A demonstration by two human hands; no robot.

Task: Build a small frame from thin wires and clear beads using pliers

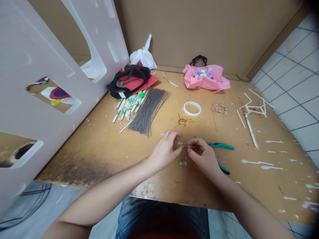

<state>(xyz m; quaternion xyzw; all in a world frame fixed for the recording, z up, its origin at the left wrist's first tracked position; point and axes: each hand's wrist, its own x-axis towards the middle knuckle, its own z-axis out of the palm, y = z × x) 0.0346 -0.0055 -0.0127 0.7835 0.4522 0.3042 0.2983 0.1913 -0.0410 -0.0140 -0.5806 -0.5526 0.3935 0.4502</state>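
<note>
My left hand (165, 149) and my right hand (201, 156) meet above the wooden tabletop (159, 186). Their fingertips pinch a small piece of thin wire with clear beads (183, 156), and part of it hangs below them. Teal-handled pliers (221, 146) lie on the table just right of my right hand, partly hidden by it. Neither hand touches them.
Farther back lie a bundle of dark wire (149, 111), bound wooden sticks (128, 108), a tape roll (192, 108), coloured wire scraps (184, 120), a beaded wire ring (219, 109), and a stick frame (254, 108). A white cut-out board (45, 59) stands left.
</note>
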